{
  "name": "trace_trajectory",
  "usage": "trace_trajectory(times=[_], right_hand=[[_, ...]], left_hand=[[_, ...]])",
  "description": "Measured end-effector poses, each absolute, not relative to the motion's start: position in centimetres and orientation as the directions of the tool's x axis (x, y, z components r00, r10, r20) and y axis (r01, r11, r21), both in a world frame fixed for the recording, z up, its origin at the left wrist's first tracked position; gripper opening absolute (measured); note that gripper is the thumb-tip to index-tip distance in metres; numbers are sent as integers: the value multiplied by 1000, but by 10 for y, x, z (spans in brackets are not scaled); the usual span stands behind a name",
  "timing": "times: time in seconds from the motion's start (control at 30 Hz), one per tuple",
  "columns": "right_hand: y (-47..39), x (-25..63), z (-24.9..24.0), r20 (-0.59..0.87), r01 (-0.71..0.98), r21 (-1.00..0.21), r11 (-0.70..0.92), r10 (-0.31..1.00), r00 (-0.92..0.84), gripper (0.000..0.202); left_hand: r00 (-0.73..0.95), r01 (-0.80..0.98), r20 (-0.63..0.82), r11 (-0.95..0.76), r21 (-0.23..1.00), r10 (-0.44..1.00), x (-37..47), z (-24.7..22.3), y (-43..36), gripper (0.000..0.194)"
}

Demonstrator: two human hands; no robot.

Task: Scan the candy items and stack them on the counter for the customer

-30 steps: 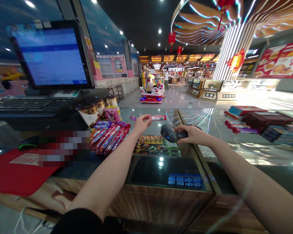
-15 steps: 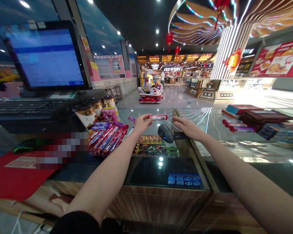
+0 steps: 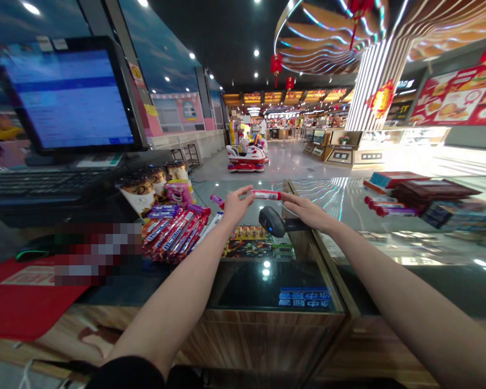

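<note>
A red-and-white candy roll (image 3: 266, 194) is held level above the counter, its barcode side toward me. My left hand (image 3: 238, 205) pinches the roll's left end. At the other end, the fingertips of my right hand (image 3: 305, 209) close on the tip, the thumb mostly hidden. Just below the roll, a black barcode scanner (image 3: 272, 221) rests on its stand. Left of my left hand lies a pile of red Mentos rolls (image 3: 176, 235), with a purple roll (image 3: 217, 201) behind it.
A monitor (image 3: 71, 97) and keyboard (image 3: 44, 186) stand at left, near lidded cups (image 3: 137, 194) and a pink packet (image 3: 179, 191). On the right glass counter are stacked packets (image 3: 433, 190) and several candy rolls (image 3: 391, 207). Small goods (image 3: 251, 246) show below the scanner.
My right hand has come left, and its fingertips now meet the candy roll's right end. The left hand has kept hold of the roll, and the view has shifted slightly.
</note>
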State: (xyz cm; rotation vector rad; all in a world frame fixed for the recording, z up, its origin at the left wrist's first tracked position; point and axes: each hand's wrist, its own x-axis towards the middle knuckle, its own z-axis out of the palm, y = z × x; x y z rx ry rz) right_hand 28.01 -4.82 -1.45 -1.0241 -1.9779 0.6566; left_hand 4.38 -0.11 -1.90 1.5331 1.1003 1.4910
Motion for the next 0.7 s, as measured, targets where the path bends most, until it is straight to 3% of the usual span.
trace_trajectory(times=[0.2,0.43,0.7], right_hand=[[-49,279,-13,408,434,-725,534,842,-354,49],[-45,280,-15,430,441,-741,506,862,-267,46],[-46,296,-6,443,410,-786,463,884,-148,47]], left_hand=[[-138,84,399,-390,917,907,50,-20,1,42],[-68,65,423,-419,906,904,60,-10,-6,24],[76,343,527,-518,783,847,63,10,-15,29]])
